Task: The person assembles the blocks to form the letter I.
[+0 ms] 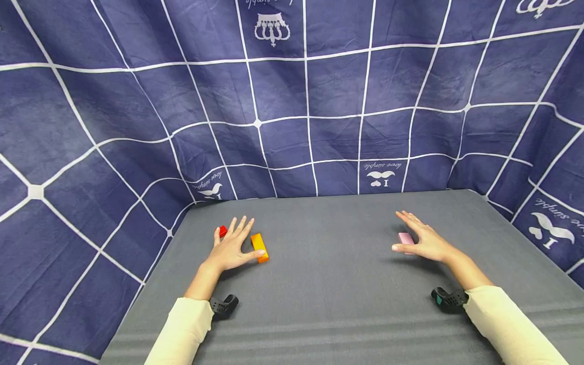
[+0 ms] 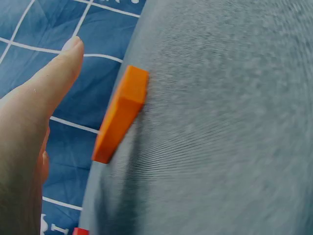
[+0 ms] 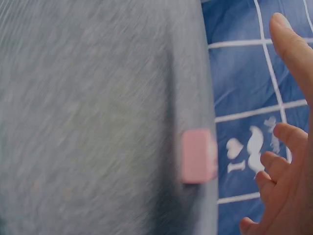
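Note:
My left hand [image 1: 230, 251] is held with fingers spread, over the left part of the grey table. Just right of it, by the thumb, lies an orange rectangular block [image 1: 258, 244]; the left wrist view shows this block [image 2: 121, 110] apart from the thumb. A small red block [image 1: 222, 231] sits beyond the left fingers, partly covered by them. On the right side, my right hand [image 1: 429, 243] hovers with its fingers extended near a pink block [image 1: 405, 238], partly hidden behind the hand. In the right wrist view the pink block [image 3: 196, 156] is blurred, and nothing is gripped.
A grey cloth-covered table [image 1: 328, 284] spans the space between both hands. Behind it and at both sides hangs a blue curtain [image 1: 283, 96] with white grid lines. Black wrist straps [image 1: 223, 305] are on both wrists.

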Demonstrator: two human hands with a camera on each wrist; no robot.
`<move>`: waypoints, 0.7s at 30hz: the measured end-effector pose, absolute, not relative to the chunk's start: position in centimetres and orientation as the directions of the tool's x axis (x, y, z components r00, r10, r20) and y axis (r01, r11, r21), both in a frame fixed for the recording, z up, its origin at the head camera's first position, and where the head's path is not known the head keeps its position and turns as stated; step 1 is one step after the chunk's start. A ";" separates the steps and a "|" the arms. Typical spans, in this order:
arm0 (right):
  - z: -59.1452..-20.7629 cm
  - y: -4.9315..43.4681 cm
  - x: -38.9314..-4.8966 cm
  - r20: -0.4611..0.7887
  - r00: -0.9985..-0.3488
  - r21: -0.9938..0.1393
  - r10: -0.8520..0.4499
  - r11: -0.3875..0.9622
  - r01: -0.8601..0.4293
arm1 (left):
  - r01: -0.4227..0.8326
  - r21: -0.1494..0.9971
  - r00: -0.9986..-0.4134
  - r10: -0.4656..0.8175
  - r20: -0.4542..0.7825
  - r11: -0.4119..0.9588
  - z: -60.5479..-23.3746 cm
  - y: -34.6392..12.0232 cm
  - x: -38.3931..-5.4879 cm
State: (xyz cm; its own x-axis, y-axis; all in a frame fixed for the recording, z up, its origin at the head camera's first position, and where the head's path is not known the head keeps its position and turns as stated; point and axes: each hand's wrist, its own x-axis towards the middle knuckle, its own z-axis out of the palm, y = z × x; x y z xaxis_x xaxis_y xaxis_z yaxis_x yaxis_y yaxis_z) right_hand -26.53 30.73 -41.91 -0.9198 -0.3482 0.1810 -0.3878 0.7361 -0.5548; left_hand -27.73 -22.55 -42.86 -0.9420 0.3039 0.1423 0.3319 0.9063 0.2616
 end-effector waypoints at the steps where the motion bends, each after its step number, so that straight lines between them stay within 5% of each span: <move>1: -42.2 31.0 -26.5 0.180 -0.923 -0.569 -0.340 0.729 -0.380 | 0.328 0.273 -0.944 0.302 0.133 0.905 -43.2 -22.5 -27.8; 11: -44.1 32.5 -26.2 0.172 -0.948 -0.597 -0.269 0.736 -0.318 | 0.295 0.408 -0.952 0.303 0.046 0.864 -44.9 -22.2 -28.2; 21: -45.7 32.7 -25.9 0.205 -0.955 -0.606 -0.212 0.739 -0.294 | 0.351 0.463 -0.934 0.338 0.113 0.814 -46.6 -22.1 -28.5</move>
